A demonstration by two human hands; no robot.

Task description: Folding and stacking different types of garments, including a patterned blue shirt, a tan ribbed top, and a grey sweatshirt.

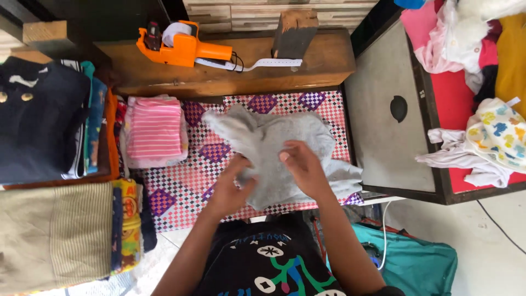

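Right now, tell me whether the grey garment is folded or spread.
Partly folded. The grey garment lies bunched on the checkered cloth, one part doubled over, while the left hand and right hand press on it.

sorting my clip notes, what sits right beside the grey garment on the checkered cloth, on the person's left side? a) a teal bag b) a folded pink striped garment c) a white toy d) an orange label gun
b: the folded pink striped garment lies on the checkered cloth just left of the grey garment that the left hand and right hand are handling.
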